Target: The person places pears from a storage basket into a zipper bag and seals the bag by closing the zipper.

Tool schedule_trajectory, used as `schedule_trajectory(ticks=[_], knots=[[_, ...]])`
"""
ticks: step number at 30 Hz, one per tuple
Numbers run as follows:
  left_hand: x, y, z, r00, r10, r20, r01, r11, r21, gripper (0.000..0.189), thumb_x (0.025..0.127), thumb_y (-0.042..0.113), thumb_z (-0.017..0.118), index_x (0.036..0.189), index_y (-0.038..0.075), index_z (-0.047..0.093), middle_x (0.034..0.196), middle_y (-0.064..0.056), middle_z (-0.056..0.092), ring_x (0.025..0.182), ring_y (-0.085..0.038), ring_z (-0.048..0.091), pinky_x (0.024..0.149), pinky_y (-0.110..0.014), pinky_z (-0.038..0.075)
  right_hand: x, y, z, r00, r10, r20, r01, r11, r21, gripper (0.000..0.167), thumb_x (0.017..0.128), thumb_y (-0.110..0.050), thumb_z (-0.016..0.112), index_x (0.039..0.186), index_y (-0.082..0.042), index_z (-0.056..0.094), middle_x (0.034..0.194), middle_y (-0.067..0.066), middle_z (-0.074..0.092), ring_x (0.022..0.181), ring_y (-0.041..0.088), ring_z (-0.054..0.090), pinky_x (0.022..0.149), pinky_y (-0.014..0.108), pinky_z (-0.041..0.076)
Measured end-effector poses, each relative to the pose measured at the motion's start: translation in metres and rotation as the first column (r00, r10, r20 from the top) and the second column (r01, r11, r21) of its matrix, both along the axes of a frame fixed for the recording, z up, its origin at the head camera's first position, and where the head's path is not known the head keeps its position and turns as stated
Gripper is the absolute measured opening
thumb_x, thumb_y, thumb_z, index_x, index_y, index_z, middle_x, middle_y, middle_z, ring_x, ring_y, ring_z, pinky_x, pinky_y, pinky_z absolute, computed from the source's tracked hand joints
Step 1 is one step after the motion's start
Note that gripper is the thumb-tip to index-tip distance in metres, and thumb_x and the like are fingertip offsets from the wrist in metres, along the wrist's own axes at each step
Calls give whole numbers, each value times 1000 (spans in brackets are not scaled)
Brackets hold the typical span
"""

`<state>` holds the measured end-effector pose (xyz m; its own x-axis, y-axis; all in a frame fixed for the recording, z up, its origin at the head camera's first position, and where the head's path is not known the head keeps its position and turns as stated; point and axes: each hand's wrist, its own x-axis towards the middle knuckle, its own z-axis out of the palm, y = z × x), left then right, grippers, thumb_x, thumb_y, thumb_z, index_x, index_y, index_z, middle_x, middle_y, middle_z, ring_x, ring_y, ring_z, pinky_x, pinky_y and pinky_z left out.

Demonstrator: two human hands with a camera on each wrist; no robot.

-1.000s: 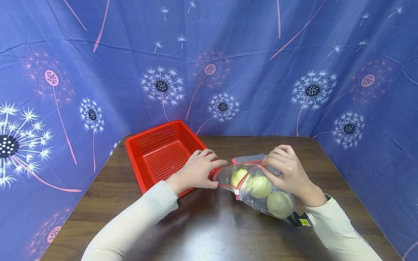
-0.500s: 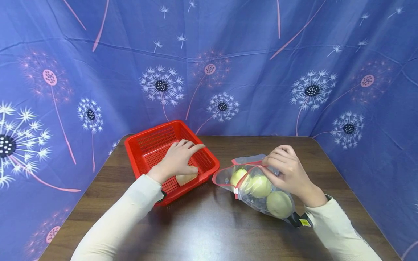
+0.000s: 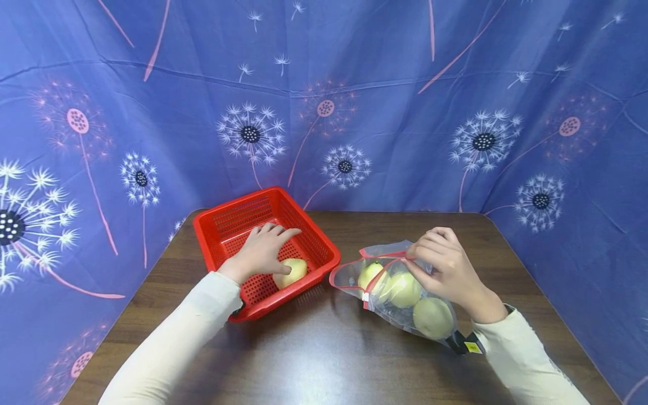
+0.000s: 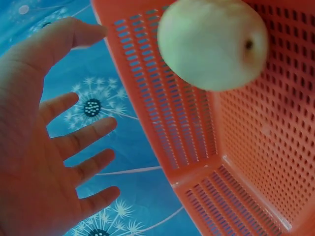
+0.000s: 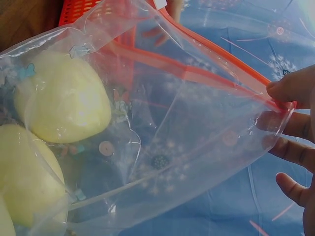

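My left hand [image 3: 260,252] is over the red basket [image 3: 207,247], fingers spread. Below its thumb lies a pale yellow-green pear [image 3: 296,271] in the basket's near right corner. The left wrist view shows this pear [image 4: 211,44] apart from the fingertips [image 4: 101,125]. On the right, my right hand [image 3: 445,264] pinches the red-trimmed edge of a clear zip bag [image 3: 390,315] between thumb and fingers. Its mouth gapes toward the basket. Inside the bag lie several pears [image 3: 432,318], two showing well in the right wrist view, the nearer one a pear [image 5: 66,98].
A brown wooden table [image 3: 304,360] bears the basket and bag. Behind and at the sides hangs a blue dandelion-print cloth [image 3: 395,112]. The white zip slider [image 3: 366,296] sits on the bag's near edge. A black strap with a yellow label [image 3: 473,346] shows at the right wrist.
My left hand has moved left from the bag's mouth to over the basket. The pear in the basket has come into view. My right hand keeps its hold on the bag.
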<state>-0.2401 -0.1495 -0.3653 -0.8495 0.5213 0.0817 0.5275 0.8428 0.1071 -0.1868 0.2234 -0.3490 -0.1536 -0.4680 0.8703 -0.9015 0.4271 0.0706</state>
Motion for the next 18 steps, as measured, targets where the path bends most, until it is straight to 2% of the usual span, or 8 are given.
schedule_trajectory(ticks=[4,9,13,16,18], knots=[[1,-4,-2,998,3,59,1,998,-65,91,69,36,84,149,21,45,139,-13,52,132,-38,40,105,-62,29,0,2,-1,1000,-3,2,3,1000,-1,28,97,-23,59,72,-11,66,71,-2,65,65,19,57,81,44,37],[2,-7,-7,993,-39,115,58,985,-165,90,68,36,83,148,21,45,133,-11,55,126,-35,42,101,-60,31,1,4,-1,1000,-7,6,7,1000,0,29,97,-23,59,72,-11,66,71,-2,65,65,19,57,81,44,37],[0,-8,-7,990,-90,110,114,964,-241,85,71,36,83,146,21,47,127,-10,57,122,-33,44,101,-59,32,1,4,-1,1000,-5,3,5,1000,2,29,97,-23,58,72,-11,66,71,-2,64,65,19,57,81,44,37],[-3,-7,-7,984,-153,90,173,944,-282,81,72,33,83,144,19,50,126,-10,57,121,-33,45,100,-58,34,1,4,-1,1000,1,1,-1,1000,2,29,98,-23,58,72,-11,66,71,-3,64,65,19,57,81,42,37],[-7,-7,-9,974,-212,76,226,925,-304,79,72,31,83,142,18,51,126,-9,58,120,-32,46,98,-56,35,1,3,-1,1000,5,2,-5,1000,2,29,98,-23,58,72,-11,66,71,-3,64,65,18,57,82,42,37]])
